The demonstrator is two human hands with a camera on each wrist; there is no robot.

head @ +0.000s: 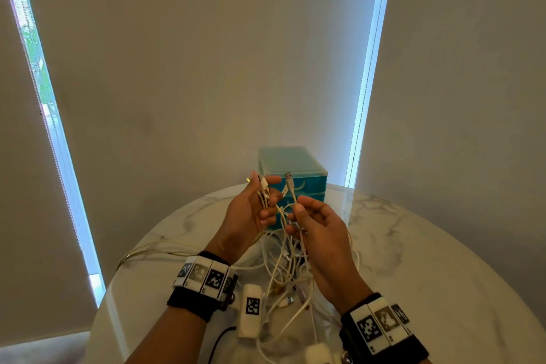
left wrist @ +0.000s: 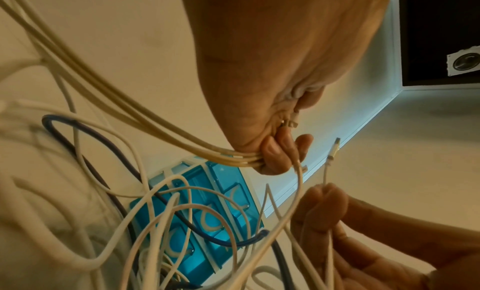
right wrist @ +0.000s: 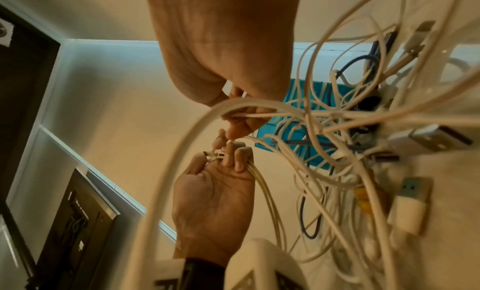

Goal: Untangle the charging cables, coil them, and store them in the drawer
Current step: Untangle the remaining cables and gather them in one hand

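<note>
Several cable ends (head: 263,186) sit gripped in the left hand (head: 248,216); the right hand (head: 322,230) pinches one white cable (head: 291,186) above the tangle (head: 286,275) on the worktop (head: 413,245). Pulling hard could tighten knots, or drag the heap off.

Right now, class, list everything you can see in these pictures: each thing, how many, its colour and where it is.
cables: many, mostly white or cream, at least one dark blue; tangled on the table, ends lifted in both hands
USB plug: one, silver and white, sticking up above the right hand
drawers: one unit, teal, back of the table, shut
table: one, white marble, round
blinds: pale, behind the table
left hand: grips a bunch of cable ends
right hand: pinches one cable
</note>
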